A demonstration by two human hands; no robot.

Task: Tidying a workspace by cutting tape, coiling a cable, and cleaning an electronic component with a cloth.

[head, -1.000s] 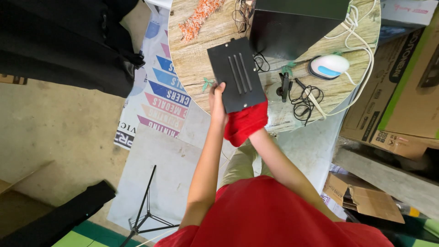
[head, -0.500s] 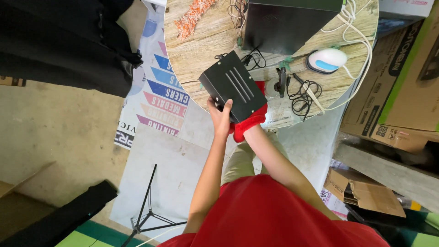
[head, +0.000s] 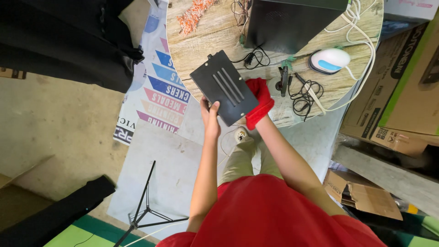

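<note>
At upper centre, the round wooden table (head: 215,34) carries a big black case (head: 292,23), cables (head: 302,91) and a white mouse (head: 329,60). The slotted black box (head: 224,88) is off the table, over its near edge. Left hand (head: 210,114) grips its lower edge; right hand (head: 259,103), wrapped in red cloth, is pressed against its side, seemingly mid-wipe.

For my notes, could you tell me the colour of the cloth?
Red; the cloth shows best in the head view.

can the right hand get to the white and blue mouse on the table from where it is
Probably yes. The right hand, wrapped in a red cloth, rests on the black panel. Only loose cables lie between it and the mouse.
</note>
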